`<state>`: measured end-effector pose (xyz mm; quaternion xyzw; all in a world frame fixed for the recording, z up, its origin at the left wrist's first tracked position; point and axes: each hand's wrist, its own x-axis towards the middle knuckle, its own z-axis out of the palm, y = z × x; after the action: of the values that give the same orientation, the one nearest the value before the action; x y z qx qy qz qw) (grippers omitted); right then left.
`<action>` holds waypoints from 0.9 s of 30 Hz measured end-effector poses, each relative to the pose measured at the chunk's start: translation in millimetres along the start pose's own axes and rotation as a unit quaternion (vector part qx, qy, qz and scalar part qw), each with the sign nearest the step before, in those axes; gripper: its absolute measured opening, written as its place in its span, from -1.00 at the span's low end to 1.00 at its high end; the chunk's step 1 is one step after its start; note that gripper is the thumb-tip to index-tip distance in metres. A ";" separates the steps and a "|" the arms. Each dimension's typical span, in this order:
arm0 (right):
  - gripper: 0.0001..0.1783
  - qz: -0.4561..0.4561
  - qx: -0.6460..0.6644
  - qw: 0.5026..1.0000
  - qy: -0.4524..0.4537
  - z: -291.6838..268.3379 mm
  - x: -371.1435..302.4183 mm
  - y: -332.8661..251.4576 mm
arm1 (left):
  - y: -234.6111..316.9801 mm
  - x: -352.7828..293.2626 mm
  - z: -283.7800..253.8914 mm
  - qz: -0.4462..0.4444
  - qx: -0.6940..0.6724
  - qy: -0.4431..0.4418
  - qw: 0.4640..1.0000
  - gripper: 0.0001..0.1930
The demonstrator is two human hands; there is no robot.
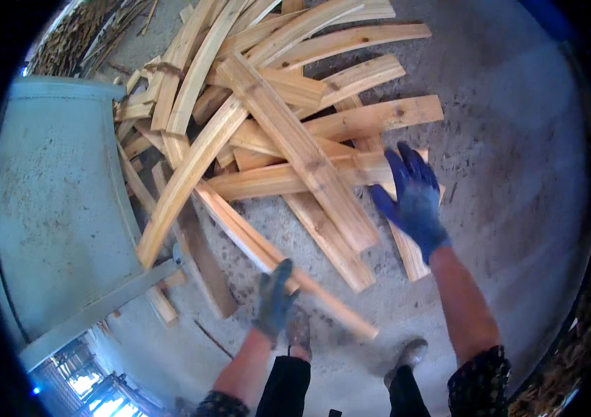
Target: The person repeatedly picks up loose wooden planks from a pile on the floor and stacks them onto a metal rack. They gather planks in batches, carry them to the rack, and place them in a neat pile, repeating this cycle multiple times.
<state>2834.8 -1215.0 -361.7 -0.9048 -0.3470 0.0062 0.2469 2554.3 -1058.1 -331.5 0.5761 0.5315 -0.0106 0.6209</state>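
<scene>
Gloved and closed, the left hand (274,304) holds a narrow wood strip (337,306) in the head view, its fingers wrapped over the strip partway along; blur leaves it unclear whether this is one piece or two lying together. The strip's long axis runs diagonally, from the near edge of the pile (281,80) at upper left down to a free end at lower right, between the hand and the right shoe (414,353). It lies in front of the person, over the floor (518,208). The left forearm rises from the lower edge, slanting a little rightward. Farther out, the right arm reaches almost straight, its dark patterned sleeve (479,382) at the lower edge. The right hand (415,205), in a blue and grey glove, is spread wide, fingers pointing away from the person and thumb out to the left, over the right end of a curved plank (361,169); contact cannot be told. This plank's long axis runs nearly sideways, its right end slightly farther off, and a flat plank (304,158) crosses over it. Behind, curved pieces lie heaped at many angles. A green metal panel (66,174) stands left of the pile.
</scene>
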 end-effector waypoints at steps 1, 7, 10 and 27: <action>-0.34 -0.003 -0.059 0.998 -0.027 -3.2 22.9 7.0 | 20.5 10.3 35.6 -0.175 -0.182 0.056 0.966 -0.40; -0.32 0.050 -0.073 0.957 -0.278 5.2 42.8 30.4 | -17.5 31.9 93.7 -0.082 -0.220 0.077 0.969 -0.29; -0.30 0.009 -0.046 0.986 -0.160 24.3 -15.3 26.1 | -35.4 18.8 90.3 -0.044 -0.162 0.023 0.986 -0.25; -0.29 0.129 0.087 0.959 -0.236 0.0 -83.3 1.7 | 9.6 53.9 -97.5 0.096 0.413 0.192 0.885 -0.13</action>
<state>2772.7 -1268.7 -375.8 -0.8897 -0.2736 0.2815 0.2331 2520.6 -951.8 -338.8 0.8195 0.5300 -0.0589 0.2100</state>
